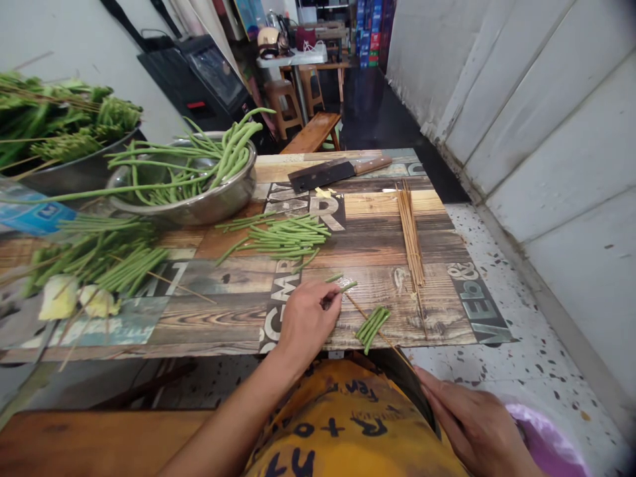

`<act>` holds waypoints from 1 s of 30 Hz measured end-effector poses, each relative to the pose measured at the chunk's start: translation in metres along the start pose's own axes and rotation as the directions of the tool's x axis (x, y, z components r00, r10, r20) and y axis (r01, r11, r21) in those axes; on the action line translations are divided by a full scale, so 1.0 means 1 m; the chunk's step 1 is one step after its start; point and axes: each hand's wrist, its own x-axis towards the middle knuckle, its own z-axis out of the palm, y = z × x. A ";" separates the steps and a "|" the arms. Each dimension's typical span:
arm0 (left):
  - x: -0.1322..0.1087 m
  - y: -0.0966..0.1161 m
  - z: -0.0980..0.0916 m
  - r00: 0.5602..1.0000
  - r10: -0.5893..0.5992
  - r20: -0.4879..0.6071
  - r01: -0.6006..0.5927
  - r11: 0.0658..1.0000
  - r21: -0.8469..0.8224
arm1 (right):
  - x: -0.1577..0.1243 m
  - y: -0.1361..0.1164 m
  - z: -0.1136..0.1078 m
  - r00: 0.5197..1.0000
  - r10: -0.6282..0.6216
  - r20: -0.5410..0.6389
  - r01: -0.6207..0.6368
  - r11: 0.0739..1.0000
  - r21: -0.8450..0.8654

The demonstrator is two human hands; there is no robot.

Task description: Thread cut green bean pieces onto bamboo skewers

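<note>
My left hand (307, 318) rests on the patterned wooden table (377, 245) near its front edge, fingers closed on short green bean pieces (342, 286). My right hand (472, 424) is low by my lap, its fingers pinched on the end of a thin bamboo skewer (397, 350). That skewer runs up and left across the table edge, and several cut bean pieces (372, 323) are threaded on it. A loose pile of cut beans (285, 236) lies in the middle of the table. A bundle of bare skewers (411, 232) lies at the right.
A steel bowl (218, 199) of long beans stands at the back left, and a larger basin of greens (64, 165) beyond it. Skewered beans (109, 255) lie at the left. A cleaver (328, 173) rests at the far edge. A wall runs along the right.
</note>
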 end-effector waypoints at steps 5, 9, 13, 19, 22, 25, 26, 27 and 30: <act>-0.001 -0.001 0.001 1.000 -0.002 -0.003 0.002 1.000 -0.012 | 0.000 0.000 0.000 1.000 0.000 0.000 0.000 1.000 -0.017; -0.001 -0.001 0.001 1.000 -0.001 0.005 0.001 1.000 -0.012 | -0.002 0.001 0.002 1.000 0.013 0.007 -0.012 1.000 -0.005; 0.000 0.000 0.001 1.000 0.015 0.021 -0.014 1.000 -0.022 | -0.005 0.001 0.002 0.999 0.025 0.022 -0.026 0.999 0.030; -0.001 0.000 0.001 0.996 0.086 0.031 -0.086 0.996 0.002 | -0.003 -0.002 -0.005 0.990 0.075 0.118 -0.087 0.992 0.094; -0.001 0.000 0.002 0.994 0.106 0.036 -0.106 0.994 -0.011 | -0.001 -0.004 -0.008 0.986 0.097 0.134 -0.112 0.988 0.109; 0.000 0.001 0.001 0.994 0.102 0.051 -0.100 0.995 -0.029 | 0.000 -0.005 -0.008 0.984 0.114 0.138 -0.130 0.985 0.114; 0.000 0.001 0.000 0.993 0.100 0.058 -0.099 0.995 -0.031 | 0.001 -0.005 -0.007 0.985 0.114 0.127 -0.129 0.985 0.114; 0.000 0.001 0.000 0.993 0.098 0.063 -0.096 0.995 -0.032 | 0.001 -0.005 -0.006 0.987 0.111 0.113 -0.124 0.985 0.117; 0.001 0.001 -0.002 0.992 0.101 0.079 -0.099 0.995 -0.029 | 0.001 -0.003 -0.003 0.992 0.096 0.081 -0.105 0.987 0.118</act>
